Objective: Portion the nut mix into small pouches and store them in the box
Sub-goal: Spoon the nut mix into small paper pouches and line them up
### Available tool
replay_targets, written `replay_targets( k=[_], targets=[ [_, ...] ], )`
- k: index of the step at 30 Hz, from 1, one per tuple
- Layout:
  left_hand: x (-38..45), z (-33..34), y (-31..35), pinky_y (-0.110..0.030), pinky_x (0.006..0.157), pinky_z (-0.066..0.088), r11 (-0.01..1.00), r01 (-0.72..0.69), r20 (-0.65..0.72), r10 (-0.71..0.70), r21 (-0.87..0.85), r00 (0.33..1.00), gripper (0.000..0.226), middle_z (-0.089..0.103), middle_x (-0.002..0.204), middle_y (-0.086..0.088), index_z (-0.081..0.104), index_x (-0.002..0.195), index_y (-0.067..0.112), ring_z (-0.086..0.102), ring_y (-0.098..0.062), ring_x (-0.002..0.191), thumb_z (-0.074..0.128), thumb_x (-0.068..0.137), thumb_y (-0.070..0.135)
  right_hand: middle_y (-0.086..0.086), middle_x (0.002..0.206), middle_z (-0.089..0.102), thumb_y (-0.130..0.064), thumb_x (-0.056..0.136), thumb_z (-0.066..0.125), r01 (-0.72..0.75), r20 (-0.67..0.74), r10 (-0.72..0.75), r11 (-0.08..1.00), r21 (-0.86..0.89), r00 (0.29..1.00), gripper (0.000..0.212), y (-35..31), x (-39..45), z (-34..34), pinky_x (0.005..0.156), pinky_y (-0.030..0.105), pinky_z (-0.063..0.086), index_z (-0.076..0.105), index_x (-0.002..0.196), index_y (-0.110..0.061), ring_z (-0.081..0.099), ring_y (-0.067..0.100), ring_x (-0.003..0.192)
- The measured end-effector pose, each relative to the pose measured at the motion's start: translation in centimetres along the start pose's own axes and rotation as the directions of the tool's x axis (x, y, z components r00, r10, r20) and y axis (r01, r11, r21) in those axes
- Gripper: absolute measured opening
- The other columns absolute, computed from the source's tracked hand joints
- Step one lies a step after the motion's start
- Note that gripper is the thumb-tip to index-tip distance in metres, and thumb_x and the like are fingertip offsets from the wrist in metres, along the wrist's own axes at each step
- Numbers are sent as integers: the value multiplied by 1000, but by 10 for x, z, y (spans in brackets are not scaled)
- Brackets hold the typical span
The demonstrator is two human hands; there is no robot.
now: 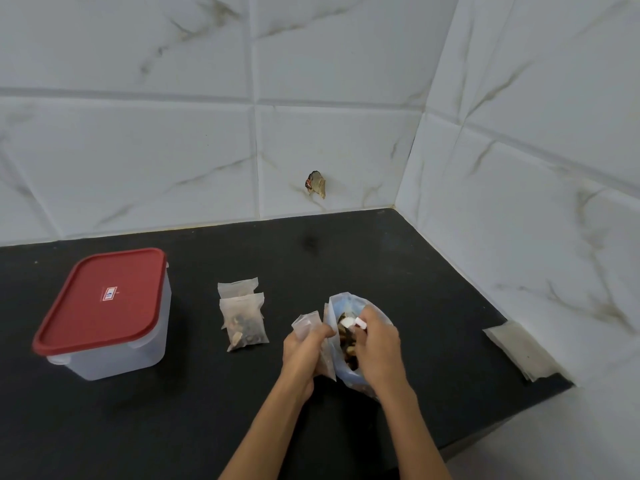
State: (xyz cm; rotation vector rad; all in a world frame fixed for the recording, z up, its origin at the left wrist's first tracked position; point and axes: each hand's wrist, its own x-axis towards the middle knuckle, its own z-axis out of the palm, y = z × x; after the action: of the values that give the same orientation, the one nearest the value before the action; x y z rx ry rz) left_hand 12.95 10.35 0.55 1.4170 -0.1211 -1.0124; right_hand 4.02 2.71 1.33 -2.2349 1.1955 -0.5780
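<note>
A large clear bag of nut mix [348, 308] stands open on the black counter at centre right. My right hand [377, 344] reaches into its mouth and grips a small white scoop [349, 322] among the nuts. My left hand [304, 351] holds a small clear pouch [306, 322] upright against the bag's left side. Two filled pouches [244, 318] lie overlapping to the left. A clear plastic box [114, 348] with a red lid [104, 299] closed on it sits at the far left.
A stack of flat empty pouches [521, 351] lies at the counter's right edge by the side wall. White marble-look tiles back the black counter [433, 292]; a small dark scrap [316, 183] clings to the back wall. The counter's front right edge [495, 427] drops off close to my right arm.
</note>
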Motion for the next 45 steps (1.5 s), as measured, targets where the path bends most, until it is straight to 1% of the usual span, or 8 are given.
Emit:
replay_targets(
  k=[5, 12, 14, 22, 30, 37, 42, 45],
  targets=[
    [2, -1, 0, -48, 89, 53, 999, 23, 7, -23, -34, 1000, 13, 65, 100, -14, 64, 90, 12, 63, -25, 94, 69, 77, 12, -6, 89, 55, -18, 95, 53, -90, -62, 94, 994, 63, 994, 5, -1, -1, -14, 59, 16, 49, 48, 95, -20, 58, 5, 76],
    [4, -1, -1, -43, 85, 51, 999, 29, 4, -29, -24, 1000, 22, 63, 101, -9, 63, 97, 14, 59, -21, 94, 70, 76, 15, -5, 86, 54, -23, 96, 50, -138, -104, 127, 984, -110, 986, 8, -7, -1, -12, 66, 22, 54, 45, 99, -18, 60, 8, 77],
    [4, -1, -1, -38, 78, 49, 999, 27, 5, -27, -24, 1000, 15, 61, 99, -7, 60, 90, 18, 56, -18, 90, 69, 78, 14, -4, 85, 54, -21, 96, 51, -126, -104, 117, 988, -85, 988, 6, -8, 0, -8, 67, 24, 56, 46, 96, -18, 60, 8, 77],
    [5, -5, -2, -53, 93, 51, 999, 44, 24, -43, -29, 999, 22, 67, 104, -18, 69, 94, 9, 64, -30, 100, 71, 73, 16, -1, 90, 59, -18, 93, 56, -194, -90, 208, 971, 143, 974, 6, 5, -1, -19, 62, 21, 53, 52, 96, -15, 60, 8, 76],
    [6, -5, -3, -50, 94, 49, 998, 35, 42, -33, -47, 999, 14, 63, 104, -13, 61, 89, 16, 60, -25, 98, 69, 78, 12, -2, 83, 56, -18, 94, 55, -200, -97, 202, 979, 32, 975, 7, 1, 2, -16, 63, 23, 54, 49, 97, -16, 59, 9, 72],
    [9, -6, -6, -49, 92, 51, 998, 38, 35, -37, -49, 999, 18, 66, 103, -15, 65, 93, 12, 63, -27, 98, 70, 77, 13, 2, 94, 62, -17, 92, 57, -290, -41, 298, 947, 141, 954, 10, 5, 4, -12, 72, 33, 59, 54, 101, -13, 66, 14, 83],
    [10, -5, -7, -50, 92, 53, 998, 49, 23, -48, -31, 999, 41, 68, 106, -13, 66, 108, 10, 65, -27, 100, 76, 69, 19, 5, 94, 63, -16, 91, 58, -402, -51, 420, 892, 205, 906, 10, 6, 6, -6, 71, 30, 57, 55, 99, -11, 65, 15, 83],
    [12, -6, -9, -46, 92, 52, 1000, 29, 35, -29, -10, 999, 37, 69, 105, -10, 65, 111, 10, 65, -24, 99, 73, 75, 12, 5, 91, 65, -14, 92, 57, -443, -47, 475, 848, 290, 879, 5, 3, 10, -1, 65, 27, 55, 52, 94, -13, 66, 16, 81]
  ],
)
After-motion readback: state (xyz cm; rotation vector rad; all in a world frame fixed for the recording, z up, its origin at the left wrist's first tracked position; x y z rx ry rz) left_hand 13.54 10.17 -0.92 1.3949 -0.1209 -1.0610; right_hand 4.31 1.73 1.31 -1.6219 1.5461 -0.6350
